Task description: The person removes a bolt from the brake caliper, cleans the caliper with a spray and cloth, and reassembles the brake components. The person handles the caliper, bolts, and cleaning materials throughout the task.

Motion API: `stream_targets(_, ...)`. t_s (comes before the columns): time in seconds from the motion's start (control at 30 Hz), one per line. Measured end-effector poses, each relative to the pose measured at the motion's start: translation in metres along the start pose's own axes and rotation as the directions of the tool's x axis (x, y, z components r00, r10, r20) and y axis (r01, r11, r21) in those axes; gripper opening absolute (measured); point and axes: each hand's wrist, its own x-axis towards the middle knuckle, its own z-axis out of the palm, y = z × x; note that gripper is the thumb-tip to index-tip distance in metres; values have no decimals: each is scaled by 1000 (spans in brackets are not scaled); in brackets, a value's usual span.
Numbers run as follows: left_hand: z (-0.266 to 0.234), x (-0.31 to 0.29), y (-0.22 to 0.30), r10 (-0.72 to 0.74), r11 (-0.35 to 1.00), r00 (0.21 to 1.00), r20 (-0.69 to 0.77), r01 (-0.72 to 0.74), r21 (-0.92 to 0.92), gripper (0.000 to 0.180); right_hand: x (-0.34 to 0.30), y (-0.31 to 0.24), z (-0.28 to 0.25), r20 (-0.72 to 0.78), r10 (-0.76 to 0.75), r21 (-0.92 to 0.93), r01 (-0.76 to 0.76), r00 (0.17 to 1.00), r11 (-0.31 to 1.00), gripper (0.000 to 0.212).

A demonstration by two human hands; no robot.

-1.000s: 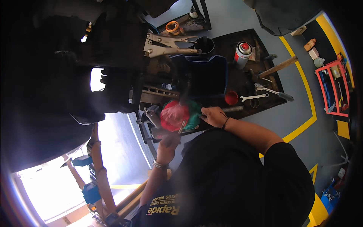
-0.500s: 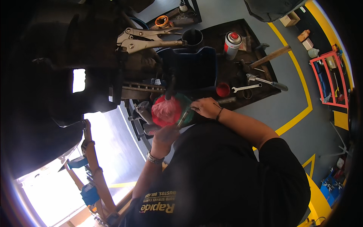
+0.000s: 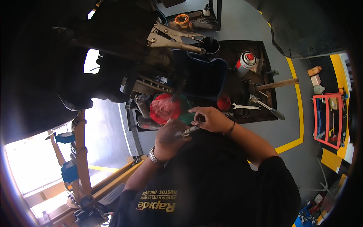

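My left hand [image 3: 170,139], with a metal-banded watch at the wrist, is closed on a small slender metal part [image 3: 190,131]. Close on its right is my right hand [image 3: 212,119], index finger stretched out and apart from the thumb; the part's right end lies just under those fingers, and I cannot tell if they touch it. Just beyond both hands is a crumpled red and green bundle [image 3: 165,107], perhaps a rag or plastic. A vented brake disc [image 3: 153,85] shows edge-on behind it, and large locking pliers [image 3: 176,41] jut out above.
A dark cart top [image 3: 236,89] carries a spray can [image 3: 245,63], a hammer [image 3: 276,85], a ratchet [image 3: 266,107], a combination wrench [image 3: 246,107] and a red cap [image 3: 224,102]. A dark blue bin [image 3: 204,77] and black cup [image 3: 209,45] stand nearer the pliers. Dark car parts [image 3: 45,87] fill the left.
Both hands have drawn nearer my body with the metal part. My right index finger has straightened away from the thumb. The view has shifted, so the cart sits lower.
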Motion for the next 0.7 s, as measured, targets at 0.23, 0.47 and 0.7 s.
stream_targets(0.23,47,48,21,405,886,885,-227,-319,337,41,-52,-43,-19,-64,-108,980,83,992,183,31)
stream_targets(0.47,73,66,24,446,856,855,-264,-321,406,45,-55,-41,-37,-70,-33,997,69,997,-31,24)
stream_targets(0.7,102,73,24,328,876,847,-419,-107,470,52,-46,-36,-47,-94,87,996,92,992,21,20)
